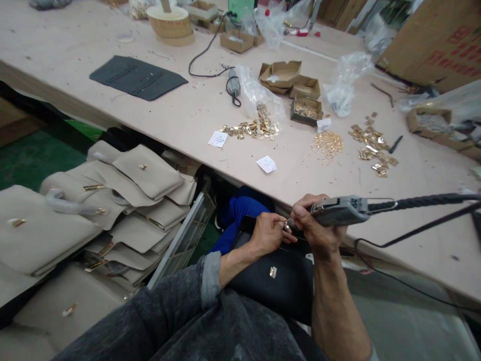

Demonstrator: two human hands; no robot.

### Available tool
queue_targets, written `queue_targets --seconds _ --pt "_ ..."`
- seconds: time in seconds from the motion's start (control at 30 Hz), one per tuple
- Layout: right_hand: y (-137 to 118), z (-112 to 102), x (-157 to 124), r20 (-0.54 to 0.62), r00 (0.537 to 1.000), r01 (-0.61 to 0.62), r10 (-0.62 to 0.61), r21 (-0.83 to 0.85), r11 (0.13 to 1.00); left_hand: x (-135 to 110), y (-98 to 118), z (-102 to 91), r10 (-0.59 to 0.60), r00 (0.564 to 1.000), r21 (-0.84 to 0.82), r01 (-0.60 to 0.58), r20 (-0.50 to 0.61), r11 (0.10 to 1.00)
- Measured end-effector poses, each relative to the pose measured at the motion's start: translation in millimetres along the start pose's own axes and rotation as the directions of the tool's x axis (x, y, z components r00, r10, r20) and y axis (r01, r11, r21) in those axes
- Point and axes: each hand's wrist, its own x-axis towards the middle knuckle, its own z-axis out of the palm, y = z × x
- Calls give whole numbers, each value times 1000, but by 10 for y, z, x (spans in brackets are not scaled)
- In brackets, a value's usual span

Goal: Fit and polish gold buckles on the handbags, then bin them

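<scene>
My right hand (317, 228) is wrapped around a grey electric screwdriver (340, 210), its tip pointing left and a black cord running off to the right. Close by the tip, my left hand (268, 231) has its fingers pinched together at a small shiny metal part; exactly what they grip is too small to make out. Both hands are over a black bag (287, 291) resting on my lap against the table edge. A small metal clasp piece (272, 272) shows on the bag's front. Part of the bag is hidden behind my hands.
Gold metal plates (255, 128), tiny gold pieces (328, 145) and more gold fittings (372, 145) lie on the table (169, 135). Small cardboard boxes (306, 110) and another screwdriver (233, 84) stand farther back. Beige bags (146, 175) are piled at left beside a crate (184, 240).
</scene>
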Motion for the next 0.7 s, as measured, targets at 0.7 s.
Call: queue_targets --seconds 0.7 --pt "-261 -447 79 -372 913 277 -168 263 924 -56 63 60 11 997 -68 -16 -74 998"
